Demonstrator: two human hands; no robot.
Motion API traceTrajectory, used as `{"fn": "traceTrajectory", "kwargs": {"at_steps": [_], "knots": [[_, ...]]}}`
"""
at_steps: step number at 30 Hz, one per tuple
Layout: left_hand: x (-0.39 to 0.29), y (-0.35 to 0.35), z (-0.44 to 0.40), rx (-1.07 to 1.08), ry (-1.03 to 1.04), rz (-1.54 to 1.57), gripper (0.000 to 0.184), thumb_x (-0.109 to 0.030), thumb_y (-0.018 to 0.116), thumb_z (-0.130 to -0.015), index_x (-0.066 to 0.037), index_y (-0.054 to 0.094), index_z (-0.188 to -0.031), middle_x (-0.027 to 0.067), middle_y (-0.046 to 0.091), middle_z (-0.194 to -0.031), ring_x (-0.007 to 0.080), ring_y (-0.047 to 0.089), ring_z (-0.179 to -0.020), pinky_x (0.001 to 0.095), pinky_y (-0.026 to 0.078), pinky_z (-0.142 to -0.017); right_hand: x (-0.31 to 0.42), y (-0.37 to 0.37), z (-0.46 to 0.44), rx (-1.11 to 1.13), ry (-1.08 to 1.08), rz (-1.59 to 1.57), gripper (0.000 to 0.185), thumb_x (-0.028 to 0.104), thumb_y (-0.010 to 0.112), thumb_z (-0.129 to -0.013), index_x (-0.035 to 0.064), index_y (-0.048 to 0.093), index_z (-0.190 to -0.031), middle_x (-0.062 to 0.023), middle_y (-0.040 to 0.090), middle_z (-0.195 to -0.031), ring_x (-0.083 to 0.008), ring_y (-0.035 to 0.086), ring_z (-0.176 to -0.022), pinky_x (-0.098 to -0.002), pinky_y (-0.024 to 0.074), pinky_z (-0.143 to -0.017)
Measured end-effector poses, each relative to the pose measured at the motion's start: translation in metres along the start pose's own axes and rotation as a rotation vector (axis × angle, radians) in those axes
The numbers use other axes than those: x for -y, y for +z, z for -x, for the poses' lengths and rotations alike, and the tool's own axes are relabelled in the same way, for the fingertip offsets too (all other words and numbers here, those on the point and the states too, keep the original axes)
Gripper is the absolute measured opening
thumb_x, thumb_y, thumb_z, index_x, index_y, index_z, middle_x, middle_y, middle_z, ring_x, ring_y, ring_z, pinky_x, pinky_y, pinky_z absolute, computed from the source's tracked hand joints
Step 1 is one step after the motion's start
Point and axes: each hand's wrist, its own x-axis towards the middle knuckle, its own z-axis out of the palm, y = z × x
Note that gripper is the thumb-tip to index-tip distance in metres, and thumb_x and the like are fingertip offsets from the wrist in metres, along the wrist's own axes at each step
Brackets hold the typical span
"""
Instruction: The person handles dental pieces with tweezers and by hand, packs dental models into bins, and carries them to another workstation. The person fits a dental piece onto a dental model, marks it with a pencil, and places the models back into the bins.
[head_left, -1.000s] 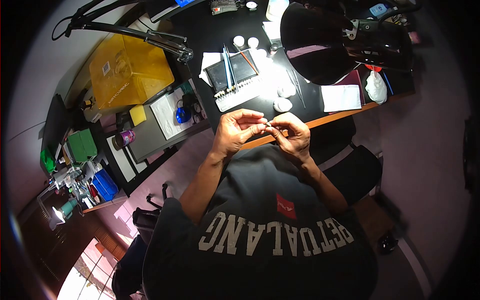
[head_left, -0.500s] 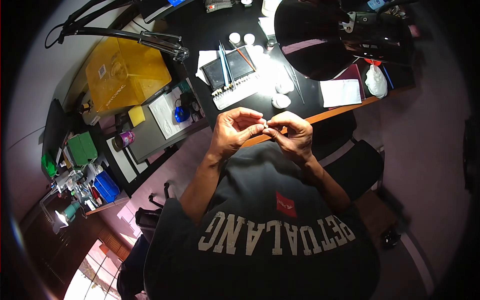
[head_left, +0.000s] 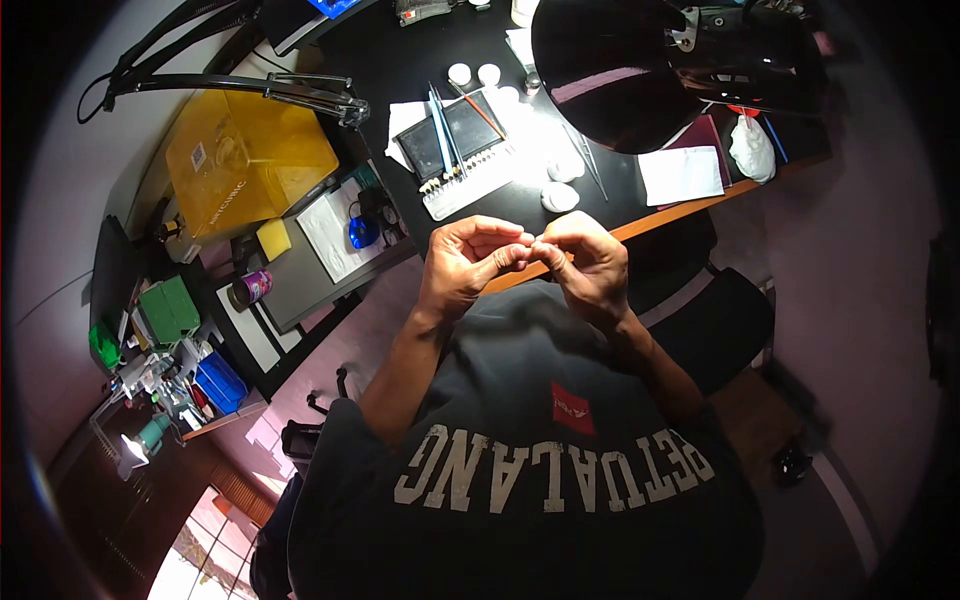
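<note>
My left hand [head_left: 462, 268] and my right hand [head_left: 590, 268] meet in front of my chest, close to the desk's wooden edge. Both are closed in a pinch, thumb against fingers, and the fingertips touch or nearly touch. Whatever they hold between them is too small or too hidden to name. Beyond the hands a white jar [head_left: 560, 197] stands on the black desk. To its left lies a white strip [head_left: 468, 188] lined with small tooth-like tabs. Behind that, thin brushes [head_left: 440, 130] rest on a dark tray [head_left: 425, 147].
A large dark lamp shade [head_left: 600, 80] hangs over the desk at the upper right. Tweezers [head_left: 588, 163] and a white cloth [head_left: 682, 176] lie below it. To the left are a yellow transparent cover [head_left: 250, 160] and a jointed lamp arm [head_left: 235, 85]. A black chair [head_left: 725, 325] stands at the right.
The view has shifted slightly. My right fingers have shifted a little against the left fingertips, and both hands stay pinched together. Nothing on the desk has moved.
</note>
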Motion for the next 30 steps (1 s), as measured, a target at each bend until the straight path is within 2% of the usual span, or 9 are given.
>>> {"fn": "traceTrajectory", "kwargs": {"at_steps": [4,7,10,13,19,25,30], "knots": [[0.011,0.000,-0.001,-0.066,-0.059,0.057,0.022,-0.002,0.073,-0.094,0.006,0.070,-0.114,0.0178,0.075,-0.104,0.0198,0.074,-0.094,0.0301,0.062,-0.086,-0.014,-0.005,0.009,-0.042,0.230,-0.088,0.005,0.004,0.069,-0.098,0.0003,0.066,-0.101,-0.0023,0.068,-0.090,-0.0063,0.065,-0.082,-0.0216,0.0524,-0.072],[0.009,-0.003,0.001,-0.119,-0.221,0.158,0.022,-0.003,0.067,-0.098,0.007,0.068,-0.117,0.0216,0.072,-0.114,0.0255,0.074,-0.103,0.0343,0.061,-0.093,-0.016,-0.003,0.010,-0.084,0.290,-0.165,0.007,0.005,0.070,-0.098,0.0002,0.067,-0.102,-0.0037,0.070,-0.092,-0.0071,0.067,-0.081,-0.0215,0.0536,-0.071],[0.008,-0.005,0.003,-0.090,-0.179,0.141,0.024,-0.005,0.064,-0.100,0.008,0.067,-0.119,0.0223,0.072,-0.116,0.0270,0.073,-0.105,0.0347,0.061,-0.094,-0.005,-0.004,0.008,-0.103,0.441,-0.138,0.009,0.005,0.071,-0.097,-0.0005,0.066,-0.102,-0.0061,0.073,-0.093,-0.0094,0.071,-0.082,-0.0226,0.0569,-0.073],[0.007,-0.002,0.003,-0.093,-0.091,0.037,0.026,0.003,0.066,-0.096,0.009,0.066,-0.121,0.0210,0.072,-0.114,0.0240,0.073,-0.103,0.0324,0.060,-0.095,-0.009,-0.005,0.011,-0.090,0.452,-0.196,0.009,0.004,0.071,-0.096,-0.0014,0.066,-0.102,-0.0083,0.074,-0.094,-0.0123,0.073,-0.085,-0.0245,0.0596,-0.077],[0.003,0.005,0.004,-0.085,-0.033,-0.079,0.027,0.009,0.067,-0.093,0.009,0.065,-0.120,0.0213,0.072,-0.115,0.0242,0.073,-0.105,0.0335,0.059,-0.099,-0.006,-0.006,0.014,-0.028,0.442,-0.202,0.009,-0.001,0.070,-0.096,-0.0026,0.067,-0.104,-0.0085,0.074,-0.095,-0.0135,0.074,-0.088,-0.0245,0.0599,-0.079],[0.009,-0.002,0.005,-0.031,-0.101,0.245,0.026,0.005,0.066,-0.095,0.003,0.066,-0.121,0.0194,0.072,-0.118,0.0242,0.073,-0.106,0.0342,0.061,-0.093,0.004,0.000,0.009,0.003,0.324,-0.144,0.008,-0.003,0.072,-0.092,-0.0032,0.071,-0.101,-0.0098,0.075,-0.096,-0.0131,0.074,-0.088,-0.0248,0.0592,-0.078],[0.011,-0.003,0.007,0.009,-0.090,0.391,0.024,0.005,0.063,-0.098,0.002,0.066,-0.121,0.0168,0.071,-0.119,0.0215,0.071,-0.109,0.0345,0.058,-0.098,0.010,0.001,0.002,0.012,0.070,0.074,0.011,-0.005,0.075,-0.087,-0.0010,0.076,-0.097,-0.0107,0.074,-0.093,-0.0143,0.073,-0.083,-0.0246,0.0582,-0.073]]}}
